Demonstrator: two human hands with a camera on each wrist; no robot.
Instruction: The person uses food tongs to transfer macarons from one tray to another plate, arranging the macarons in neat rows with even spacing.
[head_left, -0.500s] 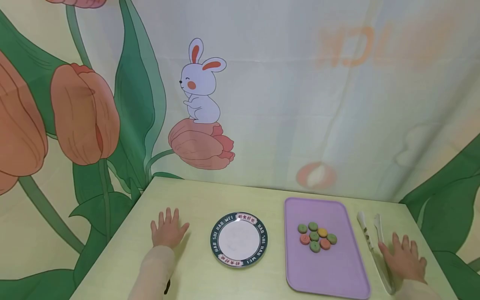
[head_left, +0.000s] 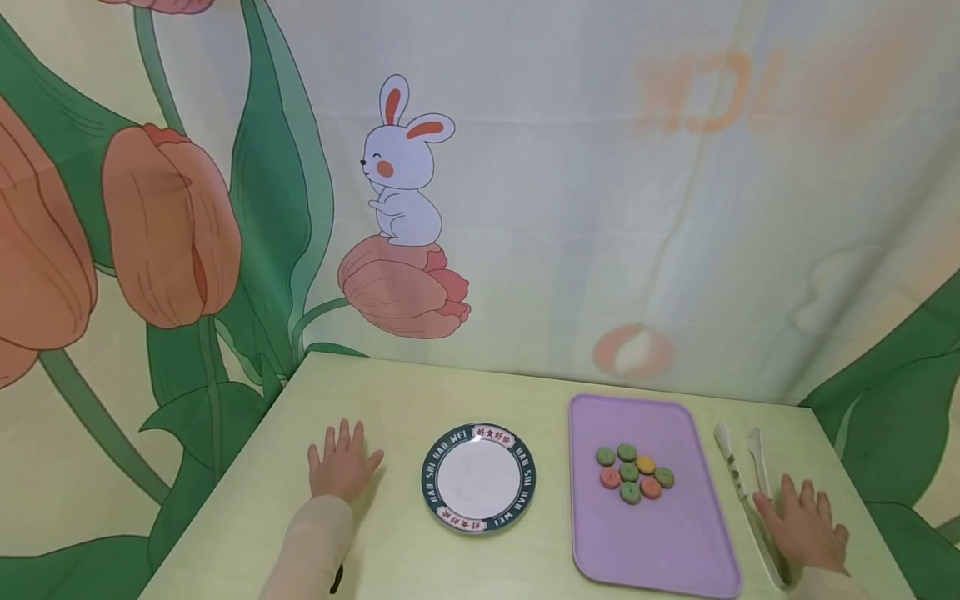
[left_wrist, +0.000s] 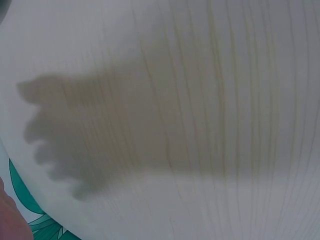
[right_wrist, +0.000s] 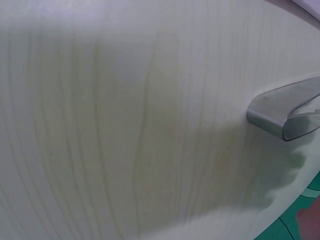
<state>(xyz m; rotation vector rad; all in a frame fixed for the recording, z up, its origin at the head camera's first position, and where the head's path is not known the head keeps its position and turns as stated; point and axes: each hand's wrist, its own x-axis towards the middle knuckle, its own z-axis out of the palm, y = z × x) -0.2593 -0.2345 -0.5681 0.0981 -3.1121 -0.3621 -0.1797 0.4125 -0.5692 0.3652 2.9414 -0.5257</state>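
My left hand [head_left: 341, 467] is held with fingers spread above the table, left of a round plate [head_left: 477, 429] with a dark lettered rim; its shadow falls on the wood in the left wrist view. At the far right, my right hand [head_left: 806, 529] hovers beside metal tongs [head_left: 736, 475], its thumb overlapping one arm of them in the head view. Neither hand holds anything. The tongs' bent end [right_wrist: 270, 112] shows in the right wrist view. Between plate and tongs lies a purple tray [head_left: 645, 550] bearing several small round button-like pieces [head_left: 628, 472], green, pink and yellow.
The pale wood-grain table [head_left: 390, 392] ends at the back against a printed curtain [head_left: 525, 208] with tulips and a rabbit. A small dark object [head_left: 337, 578] shows beside the left sleeve [head_left: 311, 546].
My left hand has shifted slightly right and toward me. The right hand has drawn back a little toward the near edge. Plate, tray and tongs stay put.
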